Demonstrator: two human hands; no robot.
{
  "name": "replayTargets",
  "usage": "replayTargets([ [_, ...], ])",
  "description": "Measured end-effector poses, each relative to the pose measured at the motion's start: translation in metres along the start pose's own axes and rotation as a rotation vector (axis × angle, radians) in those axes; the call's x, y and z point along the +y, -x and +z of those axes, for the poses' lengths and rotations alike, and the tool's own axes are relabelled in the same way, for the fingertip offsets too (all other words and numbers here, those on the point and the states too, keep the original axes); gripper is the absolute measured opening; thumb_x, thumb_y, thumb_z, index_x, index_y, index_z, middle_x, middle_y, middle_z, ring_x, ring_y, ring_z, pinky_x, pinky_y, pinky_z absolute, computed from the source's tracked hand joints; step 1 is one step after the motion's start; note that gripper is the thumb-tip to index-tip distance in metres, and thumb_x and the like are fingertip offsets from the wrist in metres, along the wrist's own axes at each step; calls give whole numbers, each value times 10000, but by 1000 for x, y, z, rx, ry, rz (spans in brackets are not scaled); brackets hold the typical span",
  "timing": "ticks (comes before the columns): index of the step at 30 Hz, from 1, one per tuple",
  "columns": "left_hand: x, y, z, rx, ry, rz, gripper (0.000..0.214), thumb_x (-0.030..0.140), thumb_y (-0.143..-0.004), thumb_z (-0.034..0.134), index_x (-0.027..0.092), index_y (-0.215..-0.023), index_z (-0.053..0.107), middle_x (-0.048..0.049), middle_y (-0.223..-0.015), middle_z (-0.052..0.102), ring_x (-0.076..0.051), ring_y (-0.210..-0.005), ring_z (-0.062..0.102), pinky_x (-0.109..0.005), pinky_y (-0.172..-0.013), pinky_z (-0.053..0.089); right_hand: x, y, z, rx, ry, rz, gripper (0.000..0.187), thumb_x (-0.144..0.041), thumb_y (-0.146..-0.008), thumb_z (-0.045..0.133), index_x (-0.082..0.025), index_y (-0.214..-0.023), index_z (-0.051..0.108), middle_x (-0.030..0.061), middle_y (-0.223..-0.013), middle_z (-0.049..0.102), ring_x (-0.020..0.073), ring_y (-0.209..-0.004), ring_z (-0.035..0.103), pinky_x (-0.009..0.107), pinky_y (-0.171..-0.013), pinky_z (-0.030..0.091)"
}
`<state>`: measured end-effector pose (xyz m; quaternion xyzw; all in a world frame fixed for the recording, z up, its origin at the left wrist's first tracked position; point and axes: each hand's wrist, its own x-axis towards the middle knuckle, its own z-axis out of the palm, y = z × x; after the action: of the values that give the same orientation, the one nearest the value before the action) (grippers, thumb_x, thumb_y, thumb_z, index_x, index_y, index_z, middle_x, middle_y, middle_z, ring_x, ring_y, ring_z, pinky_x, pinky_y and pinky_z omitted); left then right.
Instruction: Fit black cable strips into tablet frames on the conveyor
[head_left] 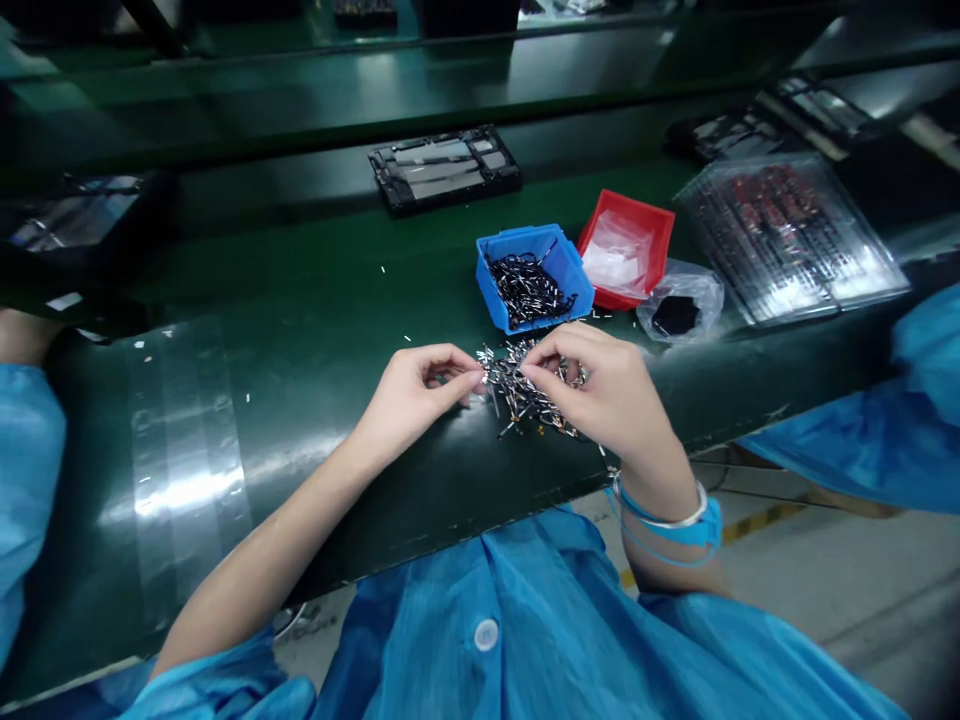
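Note:
A loose pile of small black parts with silvery ends (529,400), perhaps short wired components, lies on the green work surface (315,290) in front of me. At the pile's left edge my left hand (420,395) has thumb and forefinger pinched together, with small whitish pieces right at the fingertips. My right hand (611,390) reaches over the pile from the right, its thumb and forefinger also pinched. What either hand holds is too small to make out. Just behind the pile stands a blue bin (489,290) holding many similar black parts.
A red bin (660,235) with clear plastic inside stands beside the blue one, near a bag of black pieces (679,312). Clear trays (795,235) are stacked at right. A device housing (446,170) lies behind. Other people's blue sleeves (26,480) show at both sides.

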<state>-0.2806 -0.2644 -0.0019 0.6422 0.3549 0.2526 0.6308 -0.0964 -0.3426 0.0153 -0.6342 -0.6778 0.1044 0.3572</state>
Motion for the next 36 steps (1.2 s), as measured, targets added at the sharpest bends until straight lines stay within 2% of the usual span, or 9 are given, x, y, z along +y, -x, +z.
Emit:
replayTargets([
  [6, -3, -1, -8, -46, -178, -17, 138, 247, -769, 675, 137, -696, 716, -43, -607, 688, -132, -511, 584, -238, -521, 451, -4, -18, 4, -4, 187, -90, 114, -156, -801, 606, -206, -700, 625, -3, -697, 654, 154, -705, 582, 277, -604, 411],
  [10, -1, 1, -14, 32, -334, 144, 107, 234, -792, 674, 165, -828, 748, -52, -779, 735, -167, -670, 646, -254, -599, 469, -8, -27, 6, 1, 253, -113, 112, -154, -791, 591, -208, -696, 616, 3, -702, 657, 161, -704, 580, 287, -613, 415],
  [14, -1, 1, -20, 99, -574, 328, 322, 176, -758, 711, 193, -1079, 695, -53, -973, 725, -190, -842, 658, -304, -763, 498, -11, -31, 1, -30, 234, -124, 97, -160, -775, 594, -206, -692, 614, -2, -698, 657, 154, -691, 580, 281, -604, 420],
  [18, -5, 2, -21, 32, -706, 383, 175, 170, -857, 584, 216, -934, 734, -41, -883, 747, -203, -830, 689, -315, -778, 500, -12, -35, -3, -54, 263, -114, 103, -173, -771, 605, -209, -675, 618, -4, -696, 663, 152, -680, 583, 282, -602, 417],
  [22, -7, 4, -16, -44, -525, 264, 228, 195, -900, 508, 193, -932, 733, -36, -731, 734, -165, -639, 670, -258, -648, 489, -14, -36, 1, 14, 267, -140, 65, -202, -803, 629, -217, -749, 660, -4, -722, 680, 161, -702, 605, 291, -610, 436],
  [25, -7, 4, -10, -123, -187, 110, 277, 267, -932, 460, 144, -983, 703, -41, -647, 702, -127, -497, 595, -225, -541, 457, -18, -29, 12, 274, 250, -204, 96, -207, -843, 626, -234, -909, 689, 20, -827, 705, 179, -781, 630, 323, -684, 486],
  [27, -9, 3, -6, -145, 17, 59, 315, 335, -931, 467, 118, -1014, 680, -56, -649, 697, -118, -471, 571, -213, -488, 427, -22, -21, 21, 391, 245, -277, 131, -173, -848, 621, -245, -926, 696, 27, -838, 708, 177, -783, 630, 332, -703, 505],
  [31, -13, 3, 0, -170, 188, 51, 393, 477, -896, 519, 116, -924, 672, -54, -629, 664, -115, -474, 558, -208, -448, 383, -24, -8, 37, 349, 186, -349, 143, -135, -846, 605, -228, -876, 710, 38, -804, 715, 167, -744, 615, 312, -654, 522],
  [36, -9, 6, 0, -179, 150, 85, 394, 493, -903, 508, 137, -907, 677, -23, -604, 619, -114, -516, 563, -199, -442, 353, -23, -8, 41, 268, 215, -352, 151, -142, -859, 580, -206, -823, 712, 39, -797, 735, 164, -734, 629, 308, -655, 543],
])
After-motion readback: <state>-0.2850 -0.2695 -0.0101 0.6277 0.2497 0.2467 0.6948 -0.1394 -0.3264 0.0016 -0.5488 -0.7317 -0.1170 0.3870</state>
